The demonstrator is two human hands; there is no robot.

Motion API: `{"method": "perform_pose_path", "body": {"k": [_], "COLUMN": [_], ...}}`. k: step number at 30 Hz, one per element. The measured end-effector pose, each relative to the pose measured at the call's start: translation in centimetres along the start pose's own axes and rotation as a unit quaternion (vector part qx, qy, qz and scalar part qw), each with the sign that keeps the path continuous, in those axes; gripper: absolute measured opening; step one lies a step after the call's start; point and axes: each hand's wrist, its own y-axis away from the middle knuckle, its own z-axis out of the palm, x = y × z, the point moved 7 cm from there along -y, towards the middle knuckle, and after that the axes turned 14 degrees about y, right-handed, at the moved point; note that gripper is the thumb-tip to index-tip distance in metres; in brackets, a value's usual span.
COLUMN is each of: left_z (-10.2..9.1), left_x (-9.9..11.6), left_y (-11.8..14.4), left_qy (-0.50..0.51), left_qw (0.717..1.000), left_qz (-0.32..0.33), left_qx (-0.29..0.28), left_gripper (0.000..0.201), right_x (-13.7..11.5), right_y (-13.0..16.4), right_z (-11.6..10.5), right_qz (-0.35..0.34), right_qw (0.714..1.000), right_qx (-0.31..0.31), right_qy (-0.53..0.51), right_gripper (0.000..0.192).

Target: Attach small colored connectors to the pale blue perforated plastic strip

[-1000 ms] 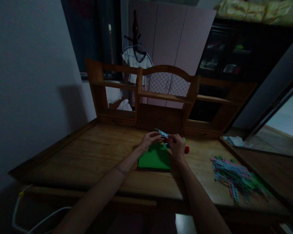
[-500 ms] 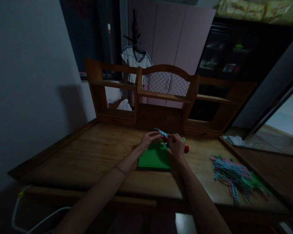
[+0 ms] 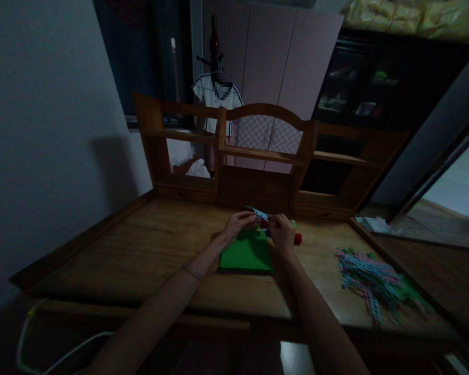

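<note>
A light-blue strip with holes [image 3: 260,213] is held between both hands, above the far edge of a green board [image 3: 247,254] on the desk. My left hand [image 3: 236,227] pinches the strip's left part with thumb and fingertips. From the other side my right hand [image 3: 282,233] closes its fingers on the right end. Small red and dark pieces [image 3: 264,224] show in the gap between the hands, too dim to make out. Just past my right hand lie a red ball-like piece [image 3: 298,239] and a green piece with an eye [image 3: 293,223], partly hidden.
A loose heap of pink, blue and green perforated strips [image 3: 375,278] lies on the right of the wooden desk [image 3: 152,245]. A wooden shelf unit [image 3: 258,152] rises along the desk's back edge. At left, a white cable [image 3: 22,344] hangs by the front edge.
Both hands keep their grip on the strip and have barely moved. The whole view has shifted very slightly.
</note>
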Motion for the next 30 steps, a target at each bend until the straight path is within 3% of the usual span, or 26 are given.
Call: {"method": "perform_pose_path", "body": {"k": [13, 30], "left_z": [0.12, -0.74], "left_x": [-0.22, -0.5], "left_y": [-0.04, -0.51], "left_qy": [-0.006, -0.004], "left_qw": [1.0, 1.0], "left_qz": [-0.008, 0.013], "left_qx": [-0.018, 0.011], "left_gripper": [0.04, 0.036], "right_x": [0.06, -0.07], "right_y": [-0.03, -0.03], "right_z": [-0.09, -0.26], "right_qz": [-0.003, -0.003], "right_qw": [1.0, 1.0], "right_qx": [0.023, 0.028], "right_qy": [0.0, -0.005], "right_gripper": [0.015, 0.015]}}
